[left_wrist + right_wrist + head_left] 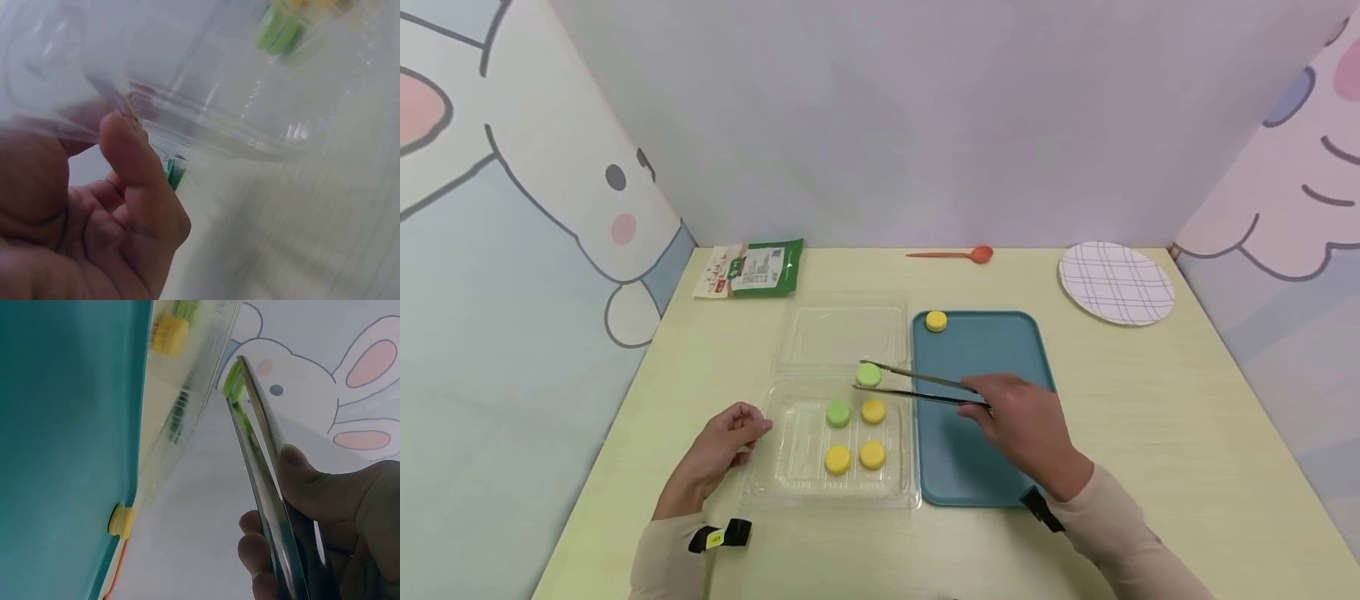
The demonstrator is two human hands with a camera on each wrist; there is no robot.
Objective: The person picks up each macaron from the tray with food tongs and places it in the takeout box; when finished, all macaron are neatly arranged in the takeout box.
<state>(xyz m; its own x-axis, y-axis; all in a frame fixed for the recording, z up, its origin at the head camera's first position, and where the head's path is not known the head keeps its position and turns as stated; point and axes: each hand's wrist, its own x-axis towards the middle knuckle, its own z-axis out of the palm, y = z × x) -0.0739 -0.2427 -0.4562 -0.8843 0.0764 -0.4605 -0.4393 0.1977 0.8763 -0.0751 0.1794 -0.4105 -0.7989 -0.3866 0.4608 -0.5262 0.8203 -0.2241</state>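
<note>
My right hand (1030, 425) holds metal tongs (925, 396) that reach left over the blue tray's edge. Between the tong tips is a light green macaron (868, 375), also visible as a green disc (232, 380) in the right wrist view. It is above the hinge side of an opened clear plastic box (790, 442). Inside the box sit another green macaron (838, 413) and several yellow ones (872, 454). At the box's left rim, my left hand (726, 442) pinches the thin plastic edge between thumb and fingers, as the left wrist view shows.
The blue tray (977, 467) stands right of the box, with one yellow macaron (936, 321) at its far left corner. Farther back lie a green-and-white packet (760, 268), an orange spoon (980, 254) and a checked plate (1116, 283). Walls border the table.
</note>
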